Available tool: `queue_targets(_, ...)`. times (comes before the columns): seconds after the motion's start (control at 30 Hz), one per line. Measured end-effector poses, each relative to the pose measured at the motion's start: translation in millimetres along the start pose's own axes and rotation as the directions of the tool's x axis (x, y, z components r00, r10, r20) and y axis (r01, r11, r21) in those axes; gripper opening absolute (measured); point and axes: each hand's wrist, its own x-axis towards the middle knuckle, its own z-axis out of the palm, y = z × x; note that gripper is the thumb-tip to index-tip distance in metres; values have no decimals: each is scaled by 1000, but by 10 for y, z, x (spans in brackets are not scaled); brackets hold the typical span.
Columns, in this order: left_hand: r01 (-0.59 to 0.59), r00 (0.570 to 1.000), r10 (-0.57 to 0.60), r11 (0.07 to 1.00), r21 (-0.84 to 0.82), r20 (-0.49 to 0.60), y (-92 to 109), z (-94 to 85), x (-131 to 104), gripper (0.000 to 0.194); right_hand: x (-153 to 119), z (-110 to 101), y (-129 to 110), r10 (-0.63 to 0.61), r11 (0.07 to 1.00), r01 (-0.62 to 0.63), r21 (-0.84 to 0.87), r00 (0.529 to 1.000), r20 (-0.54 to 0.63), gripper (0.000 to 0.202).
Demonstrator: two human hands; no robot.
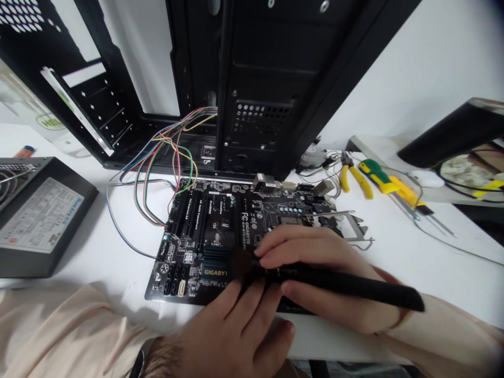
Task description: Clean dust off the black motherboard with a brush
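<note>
A black motherboard [212, 215] marked GIGABYTE lies flat on the white table. Held in my right hand [331, 273] is a black-handled brush [354, 287], its dark bristle head over the board beside the blue-black heatsink [214, 262]. My left hand [240, 325] is at the board's front edge, fingers stretched out and touching it near the brush head. The metal socket frame [356, 228] is swung up at the right, partly behind my right hand. Thin coloured wires [147, 194] run from the case to the board's left edge.
A black computer case [271, 52] stands behind the board. At left sits a power supply [47, 215]. Yellow-handled pliers [356, 176], a green-and-yellow screwdriver [378, 176] and another yellow-handled tool [407, 191] lie at right, near a loose grey cable [444, 236].
</note>
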Motion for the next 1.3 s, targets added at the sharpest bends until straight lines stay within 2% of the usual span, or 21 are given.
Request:
queue_targets(0.07,-8,1000,8,1000,-4,3,-2,4,-1,21,6,11,10,-10,999,8,45,999,51,19)
queue_targets(0.1,-13,1000,13,1000,-5,10,-3,5,0,21,7,19,22,-14,1000,13,22,999,38,18)
queue_targets(0.2,-22,999,22,1000,-2,28,-4,3,2,21,4,31,60,-9,985,-6,-171,996,-87,16)
queue_targets(0.27,-19,999,19,1000,2,26,-3,2,-1,21,2,21,63,-18,972,-16,-235,990,-142,14)
queue_targets(0.4,-19,999,19,1000,-3,35,-7,-7,3,22,-3,12,45,-51,993,47,-112,998,-41,13)
queue_targets(0.47,-22,999,23,1000,-4,44,-11,-13,13,22,-13,37,52,-46,990,44,-133,999,-13,14)
queue_targets(0.63,-8,1000,8,1000,-3,24,-10,-8,22,20,-34,81,61,-61,950,16,-310,989,-136,15)
queue_targets(0.8,-20,1000,20,1000,-7,23,-3,11,0,22,-4,48,25,-84,974,81,-210,996,-7,11)
queue_targets(0.93,-7,1000,7,1000,-7,6,1,7,-16,20,-30,90,84,-110,894,61,-444,990,-86,15)
queue_targets(1.0,-9,1000,9,1000,-4,9,4,0,-19,21,-59,116,113,-145,864,68,-498,983,-117,18)
queue_targets(1.07,-17,999,17,1000,0,30,3,-7,-14,23,-80,126,122,-169,893,116,-435,982,-85,19)
queue_targets(1.13,-21,999,21,1000,0,38,-2,-11,-7,24,-82,116,115,-160,936,152,-317,987,2,20)
queue_targets(1.2,-14,999,14,1000,-2,37,-10,-13,-3,23,-70,96,109,-128,954,140,-266,990,64,19)
queue_targets(1.3,-19,999,19,1000,-3,38,-16,-18,-9,22,-52,77,125,-97,907,78,-414,995,-25,18)
